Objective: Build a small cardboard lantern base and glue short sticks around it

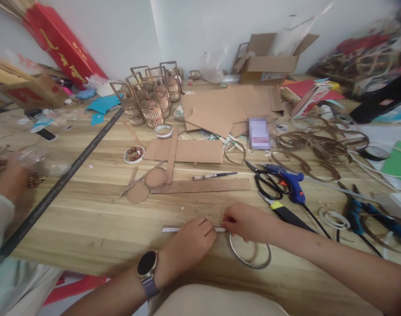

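A narrow white strip [171, 230] lies across the front of the wooden table. My left hand [195, 235], with a watch on its wrist, rests over the strip's middle, fingers curled and pressed onto it. At the strip's right end my right hand [241, 221] pinches it between thumb and fingers. Just below that hand lies a thin grey hoop [269, 256], its top edge hidden under the palm; whether it joins the strip I cannot tell. Beyond my hands are a flat cardboard strip [203, 186], a pen [215, 176] and round cardboard discs [156, 177].
Scissors [269, 184], a blue glue gun [294, 184], a black-handled cutter [290, 217] and pliers [355, 210] lie at the right. Coiled brown strips [332, 142] sit behind them. Small woven baskets [152, 114] stand at the back. A co-worker's hand [12, 175] is at the left.
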Tool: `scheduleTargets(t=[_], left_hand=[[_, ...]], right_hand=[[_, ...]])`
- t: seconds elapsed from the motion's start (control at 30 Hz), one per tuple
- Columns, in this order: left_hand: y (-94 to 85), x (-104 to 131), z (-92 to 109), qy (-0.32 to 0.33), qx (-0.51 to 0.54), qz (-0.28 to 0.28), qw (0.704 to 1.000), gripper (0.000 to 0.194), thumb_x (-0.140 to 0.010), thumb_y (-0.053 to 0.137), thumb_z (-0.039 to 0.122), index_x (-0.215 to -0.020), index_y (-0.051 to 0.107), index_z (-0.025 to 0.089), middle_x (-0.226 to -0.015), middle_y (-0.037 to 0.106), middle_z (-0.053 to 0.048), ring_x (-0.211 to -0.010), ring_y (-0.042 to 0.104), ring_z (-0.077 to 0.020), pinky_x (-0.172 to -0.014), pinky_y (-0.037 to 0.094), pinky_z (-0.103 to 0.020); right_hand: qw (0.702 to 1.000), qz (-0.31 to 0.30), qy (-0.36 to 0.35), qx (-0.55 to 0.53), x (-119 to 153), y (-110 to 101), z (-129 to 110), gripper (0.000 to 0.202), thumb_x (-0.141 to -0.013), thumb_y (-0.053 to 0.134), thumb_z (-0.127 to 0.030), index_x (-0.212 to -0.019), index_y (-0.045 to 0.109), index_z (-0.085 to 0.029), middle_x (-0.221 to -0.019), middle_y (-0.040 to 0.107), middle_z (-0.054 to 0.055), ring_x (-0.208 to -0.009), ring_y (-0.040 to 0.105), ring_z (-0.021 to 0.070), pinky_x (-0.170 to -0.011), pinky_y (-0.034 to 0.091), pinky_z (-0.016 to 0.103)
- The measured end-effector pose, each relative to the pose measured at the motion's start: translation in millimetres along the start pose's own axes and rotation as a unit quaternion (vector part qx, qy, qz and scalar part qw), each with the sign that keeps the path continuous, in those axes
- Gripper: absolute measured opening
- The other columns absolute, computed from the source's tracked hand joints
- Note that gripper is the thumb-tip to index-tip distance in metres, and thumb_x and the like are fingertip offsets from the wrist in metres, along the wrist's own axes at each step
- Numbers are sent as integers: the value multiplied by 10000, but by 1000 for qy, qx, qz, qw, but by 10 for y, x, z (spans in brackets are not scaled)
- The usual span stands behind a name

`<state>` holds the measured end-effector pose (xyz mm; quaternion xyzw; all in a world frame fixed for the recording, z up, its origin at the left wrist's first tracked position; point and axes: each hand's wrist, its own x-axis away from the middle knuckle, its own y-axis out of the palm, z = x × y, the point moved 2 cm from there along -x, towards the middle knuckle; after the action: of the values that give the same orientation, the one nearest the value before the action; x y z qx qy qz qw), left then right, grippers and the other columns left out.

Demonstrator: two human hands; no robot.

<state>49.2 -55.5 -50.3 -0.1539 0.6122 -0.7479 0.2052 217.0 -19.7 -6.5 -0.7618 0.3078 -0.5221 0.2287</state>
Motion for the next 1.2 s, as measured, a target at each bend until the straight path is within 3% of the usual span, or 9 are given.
scheduleTargets(t=[0.17,0.3,0.5,0.77,1.2], left_hand=[[-38,-13,1,-2,1,-7,1000,139,-978,498,110,-954,635,110,-945,649,-66,-860,570,-208,-773,507,-324],[-48,-14,-7,3,-1,-7,1000,128,-970,512,103,-914,627,113,-926,641,-64,-848,559,-208,-756,504,-321],[-87,-30,-5,0,8,-12,1000,89,-954,543,102,-901,612,121,-926,632,-59,-834,546,-210,-737,507,-321],[-80,-42,-5,9,2,0,1000,193,-982,490,115,-1146,591,117,-942,616,-66,-852,536,-213,-739,514,-321],[-98,-31,14,22,-27,4,999,220,-980,488,113,-1173,590,89,-936,629,-84,-864,547,-220,-735,522,-324]], right_hand=[[998,-17,29,-50,59,2,200,255,-818,521,-202,-583,613,-173,-518,589,-4,-423,541,108,-431,345,210],[994,-21,26,-102,121,38,391,189,-845,483,-203,-705,608,-181,-648,621,-16,-456,537,90,-413,384,182],[993,-4,23,-116,194,48,589,144,-848,483,-191,-801,618,-185,-671,608,-19,-491,518,99,-422,391,184],[998,46,17,-32,213,19,560,134,-838,559,-202,-770,673,-187,-747,682,29,-692,596,164,-604,385,241],[997,50,36,48,193,53,509,116,-838,554,-183,-749,628,-194,-786,697,48,-728,615,192,-573,312,259]])
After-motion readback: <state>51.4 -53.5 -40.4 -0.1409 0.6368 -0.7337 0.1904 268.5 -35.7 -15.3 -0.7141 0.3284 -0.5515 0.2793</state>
